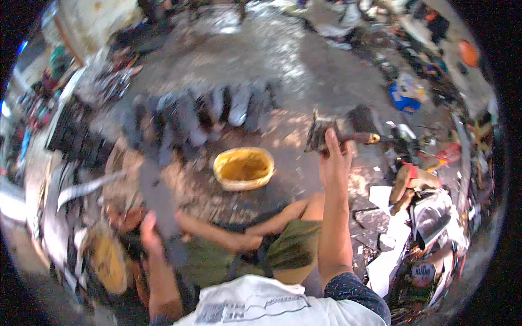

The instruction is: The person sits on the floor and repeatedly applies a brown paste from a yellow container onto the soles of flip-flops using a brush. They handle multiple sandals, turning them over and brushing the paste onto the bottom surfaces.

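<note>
1. Note white shirt (261, 296) nearest the camera, at the lower edge, with olive shorts (293, 244) just beyond.
2. Find brush-like tool (319, 136) in right hand (338, 160), raised to the right of yellow bowl (246, 186) and apart from it. Read right grip as closed around the tool, thumb uppermost, dark handle extending rightward.
3. Find long grey piece (157, 190) at left hand (155, 244). Cannot tell whether left grip is wide or closed on the piece.
4. Locate bowl on floor (326, 76), between and beyond both hands, with yellow-brown contents inside. Locate row of grey pieces (201, 114) farther out, to the upper left.
5. Judge step in hand as probable coating work on the long piece, with tool lifted between strokes or dips.
6. For next move, presumably steady the piece, then bring tool down to bowl or piece; keep tool level against drips.
7. Allow for motion blur on left hand, both sets of pieces and tool head. Treat left fingers as hidden, working face of tool as unclear, both forearms as partly cut off or sleeved.
</note>
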Tool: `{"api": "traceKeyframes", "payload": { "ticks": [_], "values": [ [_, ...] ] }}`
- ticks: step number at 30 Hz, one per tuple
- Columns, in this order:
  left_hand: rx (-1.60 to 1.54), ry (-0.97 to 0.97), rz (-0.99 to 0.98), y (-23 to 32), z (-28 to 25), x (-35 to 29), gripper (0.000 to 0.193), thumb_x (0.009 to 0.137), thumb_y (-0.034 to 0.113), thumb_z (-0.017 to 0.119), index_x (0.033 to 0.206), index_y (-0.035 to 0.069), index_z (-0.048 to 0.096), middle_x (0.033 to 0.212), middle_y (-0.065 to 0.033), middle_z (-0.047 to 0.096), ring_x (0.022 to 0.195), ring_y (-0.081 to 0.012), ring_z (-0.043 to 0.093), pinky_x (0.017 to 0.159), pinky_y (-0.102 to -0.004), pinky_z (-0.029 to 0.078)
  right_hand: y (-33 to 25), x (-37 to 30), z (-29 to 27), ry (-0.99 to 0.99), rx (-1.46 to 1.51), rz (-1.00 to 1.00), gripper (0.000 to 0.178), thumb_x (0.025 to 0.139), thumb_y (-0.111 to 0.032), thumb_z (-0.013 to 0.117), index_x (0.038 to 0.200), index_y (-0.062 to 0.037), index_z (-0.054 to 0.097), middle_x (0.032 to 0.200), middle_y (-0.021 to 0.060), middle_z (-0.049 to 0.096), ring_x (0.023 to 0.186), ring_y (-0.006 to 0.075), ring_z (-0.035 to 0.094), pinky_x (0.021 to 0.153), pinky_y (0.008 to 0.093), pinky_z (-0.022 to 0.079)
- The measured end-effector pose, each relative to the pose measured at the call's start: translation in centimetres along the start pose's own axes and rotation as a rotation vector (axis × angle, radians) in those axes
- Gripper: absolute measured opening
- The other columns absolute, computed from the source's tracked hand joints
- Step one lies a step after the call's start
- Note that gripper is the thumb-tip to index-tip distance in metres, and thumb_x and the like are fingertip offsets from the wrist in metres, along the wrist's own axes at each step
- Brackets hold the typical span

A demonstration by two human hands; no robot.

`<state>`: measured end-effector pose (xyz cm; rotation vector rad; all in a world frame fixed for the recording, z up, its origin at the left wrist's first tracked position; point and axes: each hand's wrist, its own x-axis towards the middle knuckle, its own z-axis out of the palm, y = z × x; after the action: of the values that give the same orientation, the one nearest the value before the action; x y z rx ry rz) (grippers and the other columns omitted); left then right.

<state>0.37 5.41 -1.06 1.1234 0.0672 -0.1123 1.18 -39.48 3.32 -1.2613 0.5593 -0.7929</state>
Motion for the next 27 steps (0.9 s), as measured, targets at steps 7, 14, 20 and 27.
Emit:
{"api": "traceKeyframes", "payload": {
  "ticks": [7, 14, 20, 27],
  "values": [
    [-0.454, -0.214, -0.231, -4.1, 8.1, -0.6, 0.060, 0.107, 0.050, 0.047, 0.148, 0.006, 0.046, 0.141, -0.0139, 0.058, 0.127, -0.0269, 0.059, 0.107, -0.0431, 0.050, -0.2, -12.1, 12.2, -0.705, -0.001, -0.173, 0.029, 0.091, -0.019, 0.080, 0.111, -0.0024, 0.067, 0.105, 0.0117, 0.073, 0.093, 0.0236, 0.070, 0.086, 0.0375, 0.054],
    [-0.493, -0.218, -0.133, -3.5, 9.3, -0.7, 0.058, 0.107, 0.052, 0.046, 0.144, 0.007, 0.048, 0.132, -0.0108, 0.063, 0.117, -0.0241, 0.062, 0.101, -0.0400, 0.051, 0.6, -16.5, 10.0, -0.844, -0.195, -0.470, 0.028, 0.093, -0.019, 0.074, 0.112, -0.0002, 0.062, 0.111, 0.0225, 0.065, 0.102, 0.0403, 0.065, 0.087, 0.0470, 0.051],
    [-0.083, -0.274, -0.035, -6.4, 5.7, -2.3, 0.064, 0.105, 0.051, 0.050, 0.151, 0.008, 0.040, 0.137, -0.0104, 0.059, 0.119, -0.0245, 0.062, 0.102, -0.0391, 0.051, -1.0, -9.3, 14.4, -0.495, -0.332, -0.447, 0.032, 0.095, -0.021, 0.074, 0.116, -0.0011, 0.061, 0.094, 0.0166, 0.072, 0.082, 0.0273, 0.071, 0.074, 0.0380, 0.054],
    [-0.442, -0.260, -0.037, -5.1, 8.4, -2.1, 0.067, 0.104, 0.057, 0.044, 0.153, 0.010, 0.041, 0.147, -0.0149, 0.053, 0.126, -0.0384, 0.058, 0.095, -0.0547, 0.055, 0.0, -10.8, 10.9, -0.631, -0.139, -0.362, 0.030, 0.093, -0.018, 0.077, 0.116, -0.0015, 0.066, 0.115, 0.0145, 0.071, 0.107, 0.0187, 0.066, 0.091, 0.0356, 0.052]
  ]
}}
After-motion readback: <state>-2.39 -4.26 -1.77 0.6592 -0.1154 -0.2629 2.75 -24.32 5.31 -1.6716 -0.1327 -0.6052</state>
